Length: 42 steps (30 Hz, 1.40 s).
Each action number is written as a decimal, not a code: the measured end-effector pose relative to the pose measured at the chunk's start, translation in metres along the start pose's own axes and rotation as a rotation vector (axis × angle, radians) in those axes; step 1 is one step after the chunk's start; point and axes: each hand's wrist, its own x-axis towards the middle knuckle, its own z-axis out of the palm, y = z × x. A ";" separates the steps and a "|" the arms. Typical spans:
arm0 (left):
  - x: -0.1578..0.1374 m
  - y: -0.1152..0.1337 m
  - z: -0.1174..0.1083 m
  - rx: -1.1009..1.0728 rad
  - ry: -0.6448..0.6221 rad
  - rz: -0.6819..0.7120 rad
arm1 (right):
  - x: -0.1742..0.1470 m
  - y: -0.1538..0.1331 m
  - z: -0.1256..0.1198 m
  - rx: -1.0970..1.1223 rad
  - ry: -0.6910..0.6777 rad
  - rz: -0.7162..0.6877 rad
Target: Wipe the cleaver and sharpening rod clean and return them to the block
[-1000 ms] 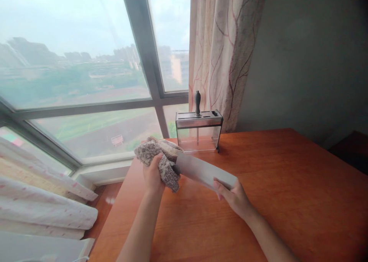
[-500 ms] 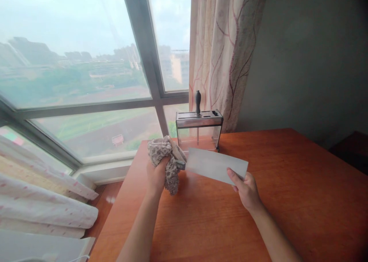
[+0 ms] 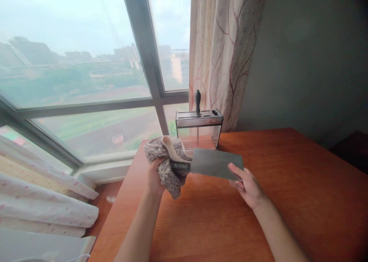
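Note:
Over the table I hold a kitchen cleaver (image 3: 214, 164) roughly level between both hands, its broad grey blade pointing right. My right hand (image 3: 248, 183) pinches the blade's far end, thumb on the face turned to me. On the left, my left hand (image 3: 156, 177) is closed on a bunched grey-brown fluffy cloth (image 3: 172, 179) with a pale underside. The cloth lies around the cleaver's dark handle (image 3: 181, 166), part of which shows. Whether my left fingers also grip the handle through the cloth is hidden.
Behind the cleaver, near the window, stands a clear-sided knife block (image 3: 199, 120) with a metal top and one black-handled tool in it. The wooden table (image 3: 287, 200) reaches toward the right wall. Curtains (image 3: 221, 55) hang behind it; its left edge is beside the window.
The cleaver has turned, so its blade looks darker and more of the handle shows. The cloth has shifted and spread around the handle. My right hand has moved slightly right and down.

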 end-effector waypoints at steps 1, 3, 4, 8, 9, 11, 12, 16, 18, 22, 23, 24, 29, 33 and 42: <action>-0.001 0.001 0.001 -0.036 -0.004 -0.022 | 0.000 0.001 0.001 0.026 -0.004 0.016; -0.001 0.002 0.001 -0.102 -0.014 -0.035 | 0.001 0.004 0.001 0.066 -0.016 0.054; -0.001 0.002 0.001 -0.133 -0.020 -0.025 | 0.001 0.005 0.002 0.083 -0.029 0.077; 0.002 -0.004 0.004 -0.215 -0.055 0.034 | 0.002 0.010 0.002 0.134 -0.068 0.136; 0.002 -0.005 0.005 -0.227 -0.078 0.039 | 0.002 0.010 0.002 0.140 -0.069 0.135; 0.002 -0.009 0.007 -0.240 -0.138 0.058 | 0.002 0.010 0.003 0.143 -0.055 0.113; 0.001 -0.010 0.009 -0.240 -0.167 0.069 | 0.002 0.010 0.004 0.142 -0.045 0.097; -0.005 -0.017 0.015 -0.241 -0.218 0.076 | -0.002 0.012 0.013 0.118 -0.022 0.013; -0.008 -0.021 0.017 -0.235 -0.224 0.042 | -0.004 0.015 0.019 0.079 -0.036 -0.017; -0.014 -0.033 0.016 -0.138 -0.208 -0.053 | -0.009 0.020 0.029 -0.005 -0.069 -0.058; -0.016 -0.037 0.015 -0.107 -0.210 -0.063 | -0.010 0.020 0.030 -0.008 -0.080 -0.059; -0.017 -0.040 0.014 -0.074 -0.217 -0.062 | -0.011 0.020 0.030 -0.003 -0.094 -0.055; -0.019 -0.051 0.017 0.039 -0.196 0.034 | -0.011 0.017 0.026 0.032 -0.110 -0.034; -0.016 -0.050 0.021 0.030 -0.131 0.027 | -0.010 0.020 0.023 -0.096 -0.085 -0.075; -0.003 -0.021 0.017 -0.094 0.033 0.043 | -0.014 0.032 0.018 -0.461 -0.245 -0.240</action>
